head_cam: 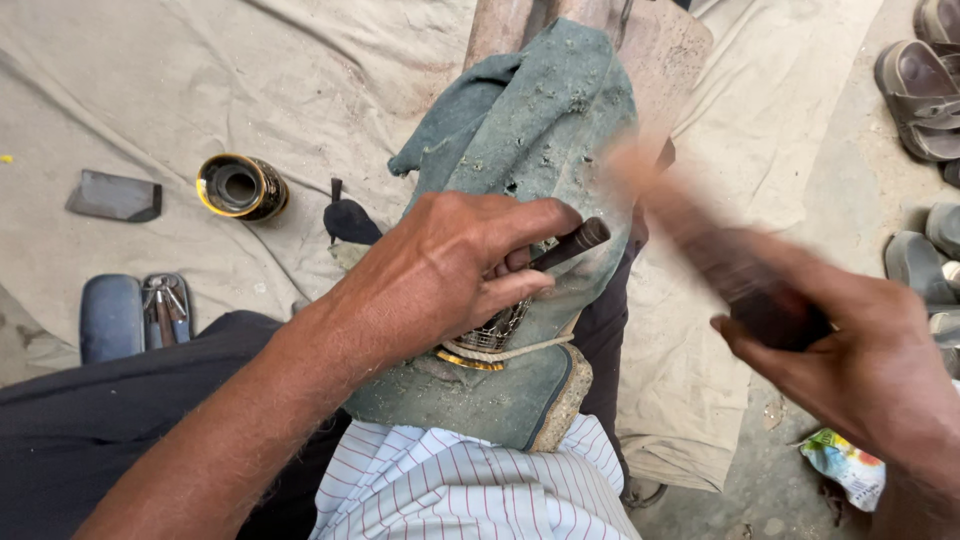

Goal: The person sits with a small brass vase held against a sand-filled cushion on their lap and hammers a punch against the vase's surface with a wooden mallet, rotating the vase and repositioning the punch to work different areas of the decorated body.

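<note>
Green cloth (pixel 520 130) pads the lap; left hand (pixel 450 270) fingers pinch a dark punch (pixel 572 242) steady on it, right hand (pixel 850 360) fingers closed around a blurred hammer (pixel 720 260).

A round black-and-gold tin (pixel 241 186) lies on the beige cloth (pixel 200 90) at far left, a flat grey blade (pixel 115 196) further left. Nearer, a blue case (pixel 111 317) holds small tools (pixel 167 308). Sandals (pixel 920 95) sit far right; a coloured wrapper (pixel 845 467) lies near right.
</note>
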Demonstrator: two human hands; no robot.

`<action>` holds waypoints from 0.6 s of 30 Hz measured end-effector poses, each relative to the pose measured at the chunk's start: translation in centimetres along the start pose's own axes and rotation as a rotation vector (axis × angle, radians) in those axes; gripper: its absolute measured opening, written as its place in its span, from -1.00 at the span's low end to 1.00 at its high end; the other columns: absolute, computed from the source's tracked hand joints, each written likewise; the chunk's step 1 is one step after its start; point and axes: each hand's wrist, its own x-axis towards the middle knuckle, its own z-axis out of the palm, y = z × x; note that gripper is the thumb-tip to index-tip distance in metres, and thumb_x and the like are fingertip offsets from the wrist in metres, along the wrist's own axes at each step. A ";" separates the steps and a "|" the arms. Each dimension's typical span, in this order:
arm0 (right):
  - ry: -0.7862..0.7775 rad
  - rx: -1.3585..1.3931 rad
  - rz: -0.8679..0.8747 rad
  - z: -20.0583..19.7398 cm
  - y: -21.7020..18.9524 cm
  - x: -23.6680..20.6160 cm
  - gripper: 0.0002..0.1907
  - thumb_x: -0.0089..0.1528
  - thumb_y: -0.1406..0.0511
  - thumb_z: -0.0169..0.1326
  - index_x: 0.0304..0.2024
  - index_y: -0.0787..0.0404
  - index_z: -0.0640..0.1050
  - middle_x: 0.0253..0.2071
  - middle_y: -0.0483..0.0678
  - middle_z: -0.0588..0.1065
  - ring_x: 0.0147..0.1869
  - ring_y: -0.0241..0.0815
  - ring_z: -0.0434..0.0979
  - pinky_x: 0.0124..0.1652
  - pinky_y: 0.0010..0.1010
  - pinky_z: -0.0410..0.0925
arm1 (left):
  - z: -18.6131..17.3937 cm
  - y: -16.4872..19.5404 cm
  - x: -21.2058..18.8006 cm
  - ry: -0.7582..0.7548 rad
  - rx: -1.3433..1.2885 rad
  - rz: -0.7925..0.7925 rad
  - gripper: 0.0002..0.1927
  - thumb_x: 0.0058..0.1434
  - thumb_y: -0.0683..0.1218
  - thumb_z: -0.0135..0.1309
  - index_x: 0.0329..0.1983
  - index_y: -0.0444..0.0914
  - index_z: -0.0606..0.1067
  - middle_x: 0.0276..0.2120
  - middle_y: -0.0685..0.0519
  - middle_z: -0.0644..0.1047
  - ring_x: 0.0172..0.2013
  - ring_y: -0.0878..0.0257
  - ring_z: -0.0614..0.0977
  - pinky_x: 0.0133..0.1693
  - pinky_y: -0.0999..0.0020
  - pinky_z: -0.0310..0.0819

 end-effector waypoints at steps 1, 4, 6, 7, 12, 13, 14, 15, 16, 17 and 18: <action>0.018 0.058 -0.018 0.0 0.0 0.1 -0.18 -0.03 0.32 0.38 0.31 0.18 0.46 0.03 0.07 0.61 -0.05 -0.07 0.70 -0.05 -0.24 0.58 | 0.0 0.0 0.0 -0.020 0.014 -0.022 -0.60 0.13 -0.06 0.30 0.04 -0.18 0.53 -0.40 0.03 0.66 -0.41 0.23 0.70 -0.41 0.27 0.59; 0.079 0.106 -0.038 0.3 0.1 0.2 -0.17 -0.03 0.30 0.38 0.31 0.24 0.46 0.07 0.10 0.60 -0.06 -0.05 0.69 -0.06 -0.22 0.59 | -0.1 0.0 0.0 0.035 -0.008 0.079 -0.58 0.15 -0.08 0.30 0.07 -0.22 0.52 -0.34 -0.01 0.66 -0.37 0.19 0.69 -0.38 0.24 0.59; 0.052 -0.025 -0.042 0.5 0.2 0.4 -0.17 -0.03 0.32 0.38 0.32 0.25 0.46 0.01 0.10 0.61 -0.09 -0.02 0.70 -0.05 -0.15 0.58 | -0.2 -0.1 -0.3 0.070 -0.026 0.096 -0.59 0.15 -0.09 0.30 0.07 -0.23 0.52 -0.32 -0.01 0.65 -0.36 0.18 0.69 -0.36 0.23 0.60; 0.088 0.044 -0.036 0.6 0.3 0.5 -0.18 -0.01 0.31 0.39 0.31 0.26 0.46 0.00 0.11 0.60 -0.12 -0.03 0.69 -0.10 -0.19 0.59 | -0.3 -0.1 -0.4 0.052 -0.019 0.075 -0.60 0.15 -0.09 0.30 0.06 -0.21 0.52 -0.35 0.01 0.66 -0.37 0.19 0.69 -0.36 0.23 0.59; 0.100 0.019 -0.054 0.8 0.0 1.0 -0.22 0.02 0.32 0.40 0.29 0.32 0.47 0.01 0.18 0.58 -0.10 -0.05 0.69 -0.15 -0.25 0.61 | 0.0 -0.3 -0.3 0.013 -0.012 0.032 -0.61 0.16 -0.06 0.29 0.05 -0.17 0.52 -0.36 0.02 0.65 -0.38 0.20 0.70 -0.38 0.25 0.60; 0.116 0.082 -0.081 0.7 -0.2 1.0 -0.23 0.01 0.32 0.39 0.27 0.32 0.46 0.02 0.17 0.58 -0.09 -0.05 0.68 -0.14 -0.24 0.61 | 0.0 -0.3 -0.2 -0.020 0.025 0.007 -0.62 0.18 -0.05 0.28 0.05 -0.16 0.52 -0.38 0.02 0.65 -0.39 0.19 0.69 -0.39 0.27 0.61; 0.141 0.144 -0.102 0.8 -0.3 0.8 -0.23 0.00 0.33 0.38 0.26 0.33 0.46 0.04 0.16 0.58 -0.09 -0.06 0.68 -0.12 -0.24 0.60 | 0.1 -0.3 -0.2 -0.058 0.064 -0.009 -0.64 0.21 -0.04 0.28 0.06 -0.15 0.53 -0.39 0.02 0.64 -0.40 0.19 0.69 -0.40 0.28 0.61; 0.171 0.201 -0.122 0.9 -0.5 0.6 -0.24 -0.01 0.33 0.37 0.24 0.34 0.45 0.05 0.16 0.57 -0.08 -0.06 0.67 -0.11 -0.23 0.60 | 0.1 -0.3 -0.2 -0.027 0.042 0.025 -0.62 0.20 -0.05 0.28 0.07 -0.16 0.52 -0.36 0.01 0.65 -0.39 0.18 0.69 -0.38 0.26 0.61; 0.157 0.158 0.018 0.8 -0.6 0.3 -0.30 0.01 0.33 0.39 0.19 0.33 0.49 -0.02 0.13 0.58 -0.13 -0.05 0.68 -0.12 -0.23 0.60 | 0.1 -0.3 -0.3 0.011 0.016 0.053 -0.60 0.19 -0.06 0.27 0.09 -0.17 0.52 -0.34 0.00 0.65 -0.37 0.18 0.69 -0.37 0.25 0.60; 0.135 0.112 0.149 0.8 -0.6 0.0 -0.37 0.03 0.33 0.41 0.14 0.31 0.53 -0.09 0.11 0.58 -0.17 -0.04 0.69 -0.13 -0.22 0.60 | 0.0 -0.3 -0.4 0.057 -0.010 0.073 -0.58 0.18 -0.08 0.27 0.11 -0.18 0.51 -0.31 0.00 0.66 -0.36 0.17 0.69 -0.36 0.23 0.60; 0.110 0.069 0.278 0.8 -0.6 -0.2 -0.43 0.05 0.33 0.44 0.09 0.30 0.56 -0.16 0.09 0.58 -0.22 -0.03 0.70 -0.14 -0.21 0.60 | -0.1 -0.3 -0.5 0.044 0.009 0.055 -0.59 0.18 -0.07 0.27 0.10 -0.17 0.52 -0.33 0.00 0.66 -0.37 0.17 0.69 -0.36 0.23 0.60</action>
